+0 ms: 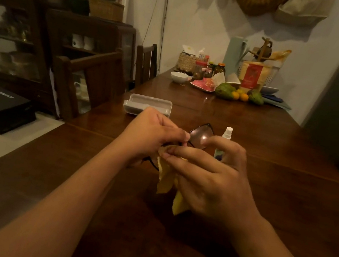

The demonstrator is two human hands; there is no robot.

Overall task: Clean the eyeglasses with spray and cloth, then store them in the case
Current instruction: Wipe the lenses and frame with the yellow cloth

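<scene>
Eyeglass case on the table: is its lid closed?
No: the eyeglass case lies open on the wooden table, its pale inside showing, beyond the left hand.

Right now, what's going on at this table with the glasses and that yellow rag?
A person is cleaning a pair of eyeglasses. The left hand pinches the frame and holds it above the wooden table, while the right hand pinches a yellow cloth against the nearer lens. The small spray bottle stands upright on the table just beyond the hands. The grey case lies open farther back, and the glasses are not yet in it.
</scene>
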